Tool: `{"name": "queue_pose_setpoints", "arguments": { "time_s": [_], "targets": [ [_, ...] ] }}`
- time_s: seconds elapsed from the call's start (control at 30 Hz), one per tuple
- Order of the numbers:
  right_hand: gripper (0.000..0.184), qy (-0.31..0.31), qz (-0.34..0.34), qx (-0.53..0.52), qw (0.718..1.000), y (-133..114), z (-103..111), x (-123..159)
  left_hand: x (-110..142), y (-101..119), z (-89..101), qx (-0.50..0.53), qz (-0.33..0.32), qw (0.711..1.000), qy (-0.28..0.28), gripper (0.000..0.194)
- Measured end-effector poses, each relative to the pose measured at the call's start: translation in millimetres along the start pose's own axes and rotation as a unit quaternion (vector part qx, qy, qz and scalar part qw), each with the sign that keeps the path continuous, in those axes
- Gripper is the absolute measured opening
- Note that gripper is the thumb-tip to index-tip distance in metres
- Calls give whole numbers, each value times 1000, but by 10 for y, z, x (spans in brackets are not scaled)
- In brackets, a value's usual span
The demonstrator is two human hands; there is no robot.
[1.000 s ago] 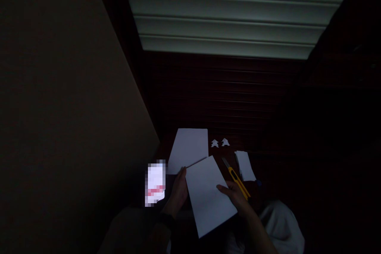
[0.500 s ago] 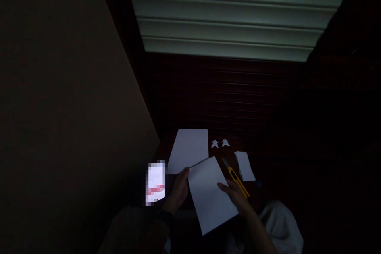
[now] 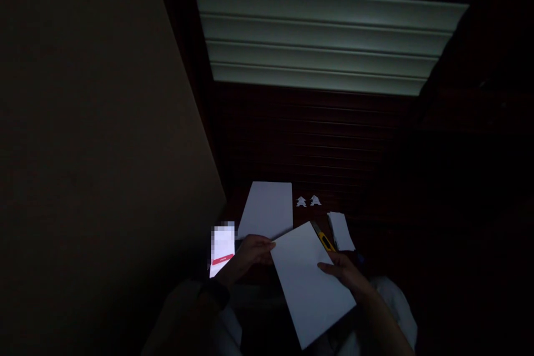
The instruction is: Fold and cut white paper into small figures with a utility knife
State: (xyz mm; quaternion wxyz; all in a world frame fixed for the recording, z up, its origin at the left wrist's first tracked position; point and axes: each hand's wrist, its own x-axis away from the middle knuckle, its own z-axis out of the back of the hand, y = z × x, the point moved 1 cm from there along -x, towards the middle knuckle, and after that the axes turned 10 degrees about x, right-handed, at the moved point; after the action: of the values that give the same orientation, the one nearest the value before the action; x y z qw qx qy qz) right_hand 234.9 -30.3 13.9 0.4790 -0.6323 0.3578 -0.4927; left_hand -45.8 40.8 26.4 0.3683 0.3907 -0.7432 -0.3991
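Observation:
A white sheet of paper (image 3: 311,283) is held tilted above my lap between both hands. My left hand (image 3: 254,250) pinches its upper left corner. My right hand (image 3: 344,271) grips the right edge, thumb on top and the other fingers hidden beneath. Just beyond the sheet lies a yellow utility knife (image 3: 326,240), its handle partly covered by the paper and my right hand. Another white sheet (image 3: 269,208) lies flat on the dark table, behind my left hand.
Two small white folded paper shapes (image 3: 301,201) stand near the table's back. A stack of narrow white paper (image 3: 342,232) lies at the right. A lit phone (image 3: 223,247) is at the left, beside the wall (image 3: 125,122). A slatted panel (image 3: 317,139) rises behind.
The held sheet has moved right and toward me, now covering more of the knife's handle. My left hand has turned and shifted right to the sheet's corner. The view has tilted slightly.

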Motion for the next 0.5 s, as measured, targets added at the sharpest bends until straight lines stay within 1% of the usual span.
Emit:
{"name": "queue_pose_setpoints", "arguments": {
  "time_s": [0.1, 0.23, 0.3, 0.37, 0.43, 0.5],
  "targets": [
    [42, -6, 21, 12, 1000, -103, 37, 47, 29, 48, -36, -7, 6, 1000, -13, 26],
    [41, -5, 48, 16, 999, -138, 70, 72, 52, 89, -52, -3, 18, 1000, -19, 30],
    [40, -10, 48, 16, 999, -148, 78, 92, 72, 123, -58, -11, 35, 999, -36, 35],
    [40, -16, 47, 17, 999, -166, 86, 116, 95, 160, -67, -27, 54, 996, -64, 39],
    [40, -26, 49, 21, 998, -184, 100, 134, 115, 185, -73, -45, 69, 993, -88, 39],
    [39, -37, 50, 29, 998, -188, 121, 139, 125, 189, -70, -54, 74, 992, -89, 36]
  ]
}}
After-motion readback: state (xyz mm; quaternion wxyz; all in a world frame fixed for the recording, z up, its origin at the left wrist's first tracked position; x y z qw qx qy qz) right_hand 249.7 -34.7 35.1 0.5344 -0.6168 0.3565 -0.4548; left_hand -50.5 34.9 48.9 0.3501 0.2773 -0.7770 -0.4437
